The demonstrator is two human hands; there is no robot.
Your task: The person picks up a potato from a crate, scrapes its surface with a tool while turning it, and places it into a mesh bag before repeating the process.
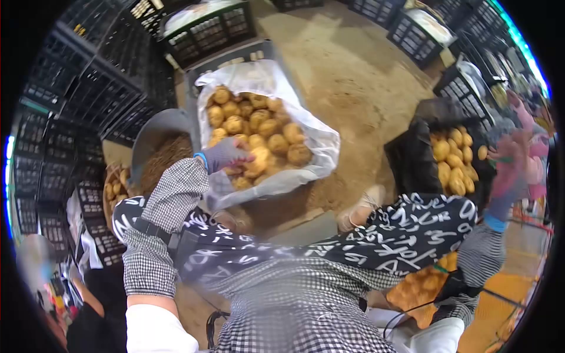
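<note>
My left hand (231, 154), in a grey and pink glove, is closed on a potato (259, 162) at the near part of the heap. Many loose potatoes (258, 120) fill a crate lined with a white sack (321, 132), in front of my knees. Out at the right, my gloved right hand (509, 156) is blurred, its fingers seemingly apart. A single potato (482, 153) shows just left of it, apart from the fingers. Beside that hand stands a crate with a black liner (406, 147), holding paler potatoes (454, 156).
A grey bucket (141, 138) with brown soil stands left of the lined crate. Stacked black crates (103, 88) rise at the left, and more crates (412, 38) line the back. An orange mesh sack of potatoes (421, 288) lies by my right leg. Another person (538, 153) is at far right.
</note>
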